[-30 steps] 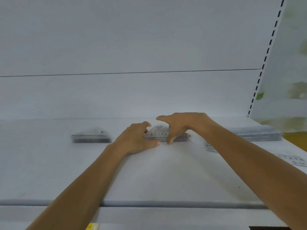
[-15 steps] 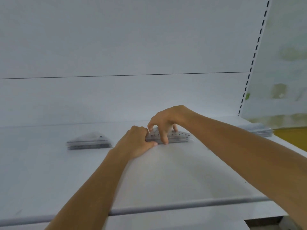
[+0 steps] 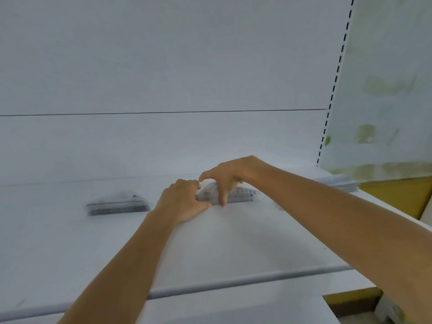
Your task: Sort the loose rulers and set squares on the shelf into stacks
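Fingers of my left hand (image 3: 184, 202) were curled tight at the left tip of the set-square stack (image 3: 240, 195), thumb low along its near edge, pinching that corner. My right hand (image 3: 224, 178) arched over the top just beside it. Its fingers (image 3: 222, 199) dropped down the front face to the shelf (image 3: 210, 253), so it cupped the pile rather than lay flat on it. The stack sat directly under and between both hands.

I judged these pieces light, thin and stiff, clear plastic that slides on itself, so the pile would shear sideways before it lifted. The sound hold looked to be edge against edge: one hand butting the end, the other clamping front and back, never on the slick top faces. Bending would likely crack a corner.

The stack's long edge ran left to right across me, parallel to the shelf front, with the printed scale facing me. The triangle's peak pointed away, toward the back panel.

Well left of my left hand lay another triangular stack (image 3: 118, 203), turned the same way. Far out past my right forearm sat a flatter pile of rulers (image 3: 339, 182), too blurred to read.
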`<action>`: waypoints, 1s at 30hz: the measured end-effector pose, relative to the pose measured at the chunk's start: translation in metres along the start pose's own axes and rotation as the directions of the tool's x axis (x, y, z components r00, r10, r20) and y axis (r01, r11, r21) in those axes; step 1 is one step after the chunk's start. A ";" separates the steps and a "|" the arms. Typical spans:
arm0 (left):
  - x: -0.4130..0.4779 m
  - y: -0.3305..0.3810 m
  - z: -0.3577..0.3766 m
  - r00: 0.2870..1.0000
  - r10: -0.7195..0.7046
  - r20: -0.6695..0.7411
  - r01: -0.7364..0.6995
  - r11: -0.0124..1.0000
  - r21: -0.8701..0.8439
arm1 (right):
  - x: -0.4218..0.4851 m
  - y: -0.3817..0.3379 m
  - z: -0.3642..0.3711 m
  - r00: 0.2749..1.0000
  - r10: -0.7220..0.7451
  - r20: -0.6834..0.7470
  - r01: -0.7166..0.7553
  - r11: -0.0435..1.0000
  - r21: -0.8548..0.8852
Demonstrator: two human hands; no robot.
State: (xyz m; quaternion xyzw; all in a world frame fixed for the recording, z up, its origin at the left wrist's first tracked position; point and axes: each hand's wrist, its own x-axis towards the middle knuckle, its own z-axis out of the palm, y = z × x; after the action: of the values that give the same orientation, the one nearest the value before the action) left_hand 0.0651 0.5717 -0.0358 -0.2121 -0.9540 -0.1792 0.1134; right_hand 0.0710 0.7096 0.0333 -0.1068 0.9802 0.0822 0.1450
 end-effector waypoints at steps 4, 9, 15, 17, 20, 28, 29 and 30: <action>-0.002 0.003 0.000 1.000 -0.028 0.006 0.028 0.996 -0.086 | -0.017 0.020 0.004 0.996 0.063 -0.066 -0.057 0.994 0.090; -0.001 0.009 0.002 0.999 -0.032 0.015 0.033 0.993 -0.111 | -0.036 0.053 0.021 0.985 0.151 -0.080 -0.133 0.972 0.194; -0.003 0.005 0.003 0.999 -0.008 0.051 0.017 0.985 -0.172 | -0.039 0.055 0.036 0.979 0.095 -0.181 -0.050 0.969 0.243; -0.001 0.003 0.004 0.999 0.007 0.043 0.001 0.983 -0.183 | -0.035 0.054 0.033 0.980 0.083 -0.179 -0.046 0.978 0.202; 0.003 0.000 0.005 1.000 0.006 0.014 -0.003 0.980 -0.197 | -0.032 0.051 0.028 0.988 0.089 -0.130 -0.063 0.980 0.188; 0.008 0.001 0.007 0.999 -0.037 -0.016 0.033 0.982 -0.188 | -0.026 0.046 0.022 0.993 0.100 -0.060 -0.090 0.984 0.154; 0.007 0.002 0.007 0.999 -0.035 -0.022 0.030 0.982 -0.188 | -0.025 0.045 0.021 0.994 0.102 -0.049 -0.094 0.985 0.147; 0.007 0.003 0.006 0.999 -0.029 -0.022 0.025 0.983 -0.184 | -0.024 0.044 0.020 0.994 0.105 -0.038 -0.098 0.985 0.140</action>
State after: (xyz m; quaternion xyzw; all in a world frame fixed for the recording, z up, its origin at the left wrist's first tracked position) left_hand 0.0595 0.5790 -0.0385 -0.2064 -0.9346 -0.2708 0.1027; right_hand 0.0887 0.7605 0.0278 -0.0482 0.9907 0.0189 0.1256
